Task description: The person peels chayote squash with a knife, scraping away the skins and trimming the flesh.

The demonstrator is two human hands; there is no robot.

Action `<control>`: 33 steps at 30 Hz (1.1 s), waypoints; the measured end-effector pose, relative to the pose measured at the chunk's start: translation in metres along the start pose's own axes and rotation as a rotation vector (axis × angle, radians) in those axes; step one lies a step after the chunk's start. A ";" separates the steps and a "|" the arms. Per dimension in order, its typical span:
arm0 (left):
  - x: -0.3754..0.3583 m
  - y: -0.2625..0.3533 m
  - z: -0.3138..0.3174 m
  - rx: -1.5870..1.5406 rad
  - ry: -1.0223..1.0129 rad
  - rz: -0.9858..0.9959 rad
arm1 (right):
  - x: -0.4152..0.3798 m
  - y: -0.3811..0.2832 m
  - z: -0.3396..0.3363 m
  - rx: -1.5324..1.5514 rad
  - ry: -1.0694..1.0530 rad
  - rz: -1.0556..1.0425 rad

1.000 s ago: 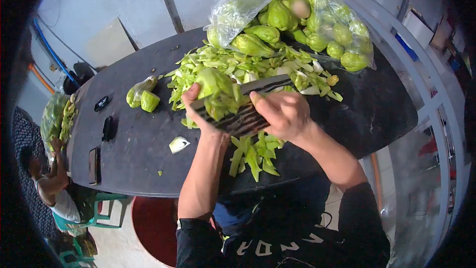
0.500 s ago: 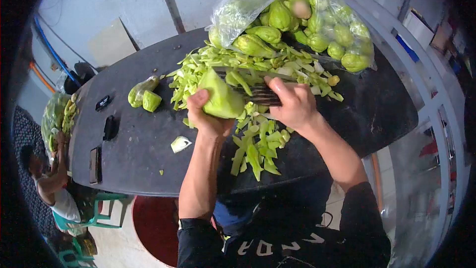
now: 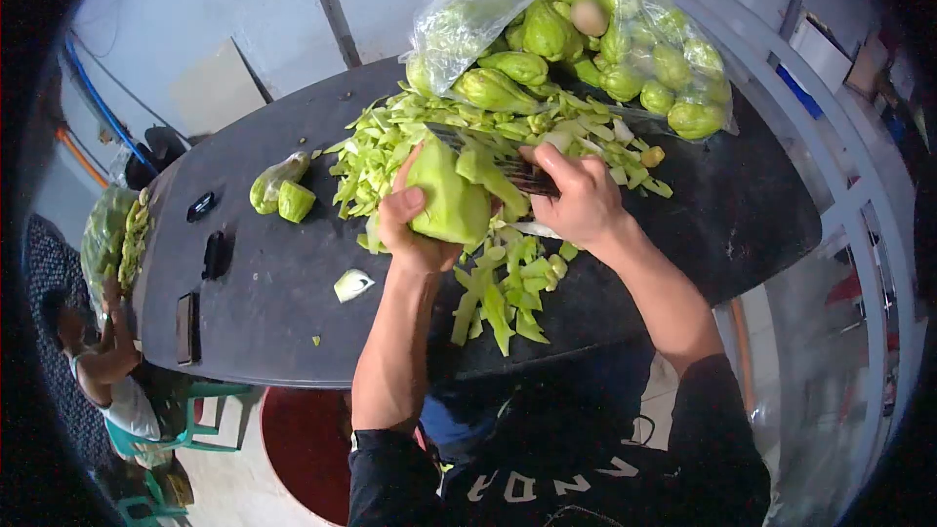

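My left hand [image 3: 418, 229] is wrapped around a peeled, pale green chayote [image 3: 444, 195], thumb across its near side. My right hand [image 3: 576, 190] grips a knife [image 3: 517, 171] with a dark, striped-looking lower part; its blade lies against the chayote's right side. A strip of peel [image 3: 478, 171] hangs between the blade and the chayote. Under and behind both hands spreads a heap of green peelings [image 3: 381, 151]. A smaller pile of peelings [image 3: 508, 288] lies nearer to me. Part of the knife is hidden by my fingers and the peel.
A clear plastic bag of whole chayotes [image 3: 547, 34] lies at the back of the dark table [image 3: 264, 303]. Chayote pieces [image 3: 278, 185], a cut chunk [image 3: 353, 284] and a phone-like dark object [image 3: 187, 327] sit leftward. Another person [image 3: 112, 371] sits far left. A red tub [image 3: 303, 449] stands below.
The knife and my right hand have shifted slightly against the chayote, and a wider strip of peel now hangs off its right side. My left hand has tilted the chayote more upright.
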State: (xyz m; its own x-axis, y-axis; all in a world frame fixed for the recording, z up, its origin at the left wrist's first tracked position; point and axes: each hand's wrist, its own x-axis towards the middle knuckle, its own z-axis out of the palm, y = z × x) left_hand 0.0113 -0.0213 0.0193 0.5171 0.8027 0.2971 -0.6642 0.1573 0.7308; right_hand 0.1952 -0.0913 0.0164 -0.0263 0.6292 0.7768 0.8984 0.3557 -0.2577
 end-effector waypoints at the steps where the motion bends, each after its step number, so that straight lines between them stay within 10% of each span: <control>1: -0.001 0.000 0.001 -0.037 0.001 0.000 | -0.002 -0.002 -0.003 0.025 -0.016 0.024; 8: 0.004 -0.003 -0.015 -0.089 0.079 0.031 | -0.003 -0.013 -0.004 0.074 -0.018 -0.053; 11: 0.004 -0.003 -0.013 -0.148 -0.212 -0.102 | -0.004 0.014 0.006 0.022 -0.069 0.099; 16: 0.013 -0.002 0.004 -0.293 0.347 -0.092 | -0.004 0.011 0.010 0.033 -0.175 0.224; 22: 0.021 0.000 -0.009 -0.351 0.346 -0.148 | -0.010 0.000 0.024 -0.057 0.005 -0.216; 33: 0.019 -0.019 -0.020 -0.446 0.280 -0.129 | -0.010 -0.008 0.025 -0.252 0.059 -0.420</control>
State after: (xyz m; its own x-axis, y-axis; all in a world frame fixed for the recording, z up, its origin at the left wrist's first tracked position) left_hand 0.0234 0.0028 -0.0014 0.4865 0.8737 0.0022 -0.8009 0.4450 0.4006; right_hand 0.1773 -0.0835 -0.0035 -0.3908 0.4240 0.8170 0.8936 0.3878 0.2262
